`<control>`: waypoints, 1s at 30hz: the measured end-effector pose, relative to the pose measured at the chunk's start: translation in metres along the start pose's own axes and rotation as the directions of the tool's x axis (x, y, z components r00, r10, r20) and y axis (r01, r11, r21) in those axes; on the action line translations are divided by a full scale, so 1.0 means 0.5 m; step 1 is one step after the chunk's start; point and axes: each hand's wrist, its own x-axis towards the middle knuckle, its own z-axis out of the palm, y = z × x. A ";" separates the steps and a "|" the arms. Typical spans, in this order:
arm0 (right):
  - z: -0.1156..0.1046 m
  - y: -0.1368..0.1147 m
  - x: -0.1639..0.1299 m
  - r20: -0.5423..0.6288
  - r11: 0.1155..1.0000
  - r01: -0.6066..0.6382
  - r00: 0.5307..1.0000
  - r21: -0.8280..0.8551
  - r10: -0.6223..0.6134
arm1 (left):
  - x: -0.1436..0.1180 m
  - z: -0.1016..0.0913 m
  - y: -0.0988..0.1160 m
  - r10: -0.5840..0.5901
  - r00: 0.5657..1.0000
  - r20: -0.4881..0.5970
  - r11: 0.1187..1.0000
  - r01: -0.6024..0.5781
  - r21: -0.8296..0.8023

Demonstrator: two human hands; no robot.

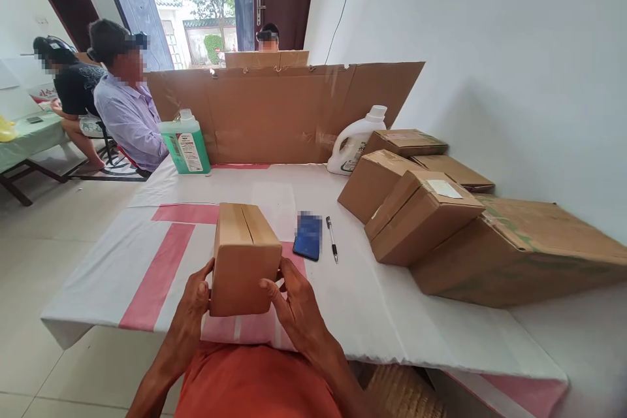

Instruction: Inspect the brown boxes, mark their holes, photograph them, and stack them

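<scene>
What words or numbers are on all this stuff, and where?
No text is clear enough to quote.
Green jug: label lettering too small.
White jug: print too blurred.
Stacked box: white label, unreadable.
Phone: screen blurred out.
Red print, far left: too blurred.
Held box: no writing on the sides showing.

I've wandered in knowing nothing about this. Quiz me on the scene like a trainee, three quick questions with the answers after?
1. What do the left hand and right hand hold between them?
2. True or false: the pen lies to the right of the phone.
3. The bottle of green liquid stands before which end of the big cardboard panel? A: left. B: right.

Key: 1. A cardboard box. 2. True. 3. A.
</scene>
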 end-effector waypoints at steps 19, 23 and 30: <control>0.026 0.171 0.098 0.227 0.987 -0.138 0.967 0.087 0.115 | 0.190 0.049 -0.089 0.191 0.974 0.121 0.959 -0.211 0.190; 0.030 0.195 0.207 0.282 0.993 -0.112 0.954 0.032 0.099 | 0.229 0.076 -0.133 0.214 0.976 0.043 0.937 -0.218 0.273; 0.162 0.195 0.529 0.370 0.999 0.007 0.929 -0.046 0.011 | 0.357 0.050 -0.156 0.125 0.975 -0.184 0.969 -0.081 0.233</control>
